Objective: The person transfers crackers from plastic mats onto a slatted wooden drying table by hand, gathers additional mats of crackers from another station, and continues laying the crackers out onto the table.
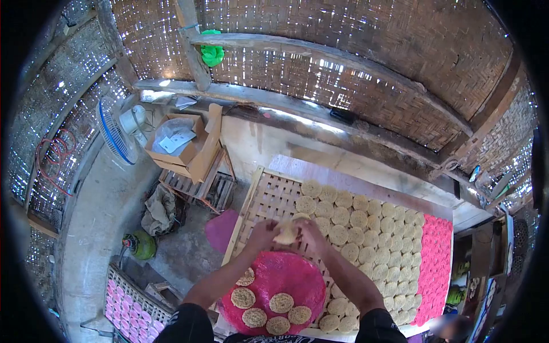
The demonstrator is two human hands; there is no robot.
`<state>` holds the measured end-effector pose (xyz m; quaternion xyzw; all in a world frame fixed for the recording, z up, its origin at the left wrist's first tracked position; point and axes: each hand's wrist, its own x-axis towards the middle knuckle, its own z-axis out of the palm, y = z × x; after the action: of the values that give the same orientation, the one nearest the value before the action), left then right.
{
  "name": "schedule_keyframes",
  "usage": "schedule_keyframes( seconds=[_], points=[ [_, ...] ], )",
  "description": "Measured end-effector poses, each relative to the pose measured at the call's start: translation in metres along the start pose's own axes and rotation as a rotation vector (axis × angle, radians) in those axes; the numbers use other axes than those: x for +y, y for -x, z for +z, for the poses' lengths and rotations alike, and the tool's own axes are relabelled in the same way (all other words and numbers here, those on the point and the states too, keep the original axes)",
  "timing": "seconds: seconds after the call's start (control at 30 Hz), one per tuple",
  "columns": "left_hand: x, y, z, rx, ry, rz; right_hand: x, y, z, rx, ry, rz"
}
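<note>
Disc (pixel 286 233) within two-handed grip (pixel 264 234)

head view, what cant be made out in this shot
In the head view:
- Exact outline of the pale piece between the left hand and right hand: blurred, partly covered by both.
- Part of the woven rack under the red round tray: hidden by that tray.
- Any print on the white papers in the cardboard box: too small.
- Bottom of the lower-left rack: cut off by the picture's lower edge.
</note>
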<state>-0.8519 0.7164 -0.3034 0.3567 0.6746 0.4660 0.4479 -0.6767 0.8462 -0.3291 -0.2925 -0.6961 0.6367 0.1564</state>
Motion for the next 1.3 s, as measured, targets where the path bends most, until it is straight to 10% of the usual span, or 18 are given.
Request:
schedule_keyframes(
  seconds=[0.07,0.17,0.57,0.73,0.8,1.1,1.3],
  points=[
    [0.005,-0.051,0.007,0.161,-0.111,0.018,-0.041,-0.033,-0.007,0.204,-0.211,0.277],
    [-0.008,-0.126,0.015,0.325,-0.208,0.238,0.017,-0.1,-0.027,0.368,0.13,-0.152],
    [-0.014,-0.178,-0.004,0.449,-0.43,0.43,-0.031,-0.124,-0.026,0.679,0.89,-0.284],
    [0.006,-0.051,-0.066,0.424,-0.46,0.467,-0.061,-0.012,0.055,-0.135,0.905,-0.338],
    [0.002,-0.004,-0.089,0.406,-0.531,0.469,-0.074,0.029,0.089,-0.382,0.745,-0.701],
    [-0.046,0.147,-0.1,0.282,-0.556,0.308,-0.034,0.058,0.151,-0.64,0.991,-0.918],
    [-0.013,0.14,-0.083,0.092,-0.159,0.064,-0.038,0.024,0.136,-0.342,0.258,-0.107]
  ],
)
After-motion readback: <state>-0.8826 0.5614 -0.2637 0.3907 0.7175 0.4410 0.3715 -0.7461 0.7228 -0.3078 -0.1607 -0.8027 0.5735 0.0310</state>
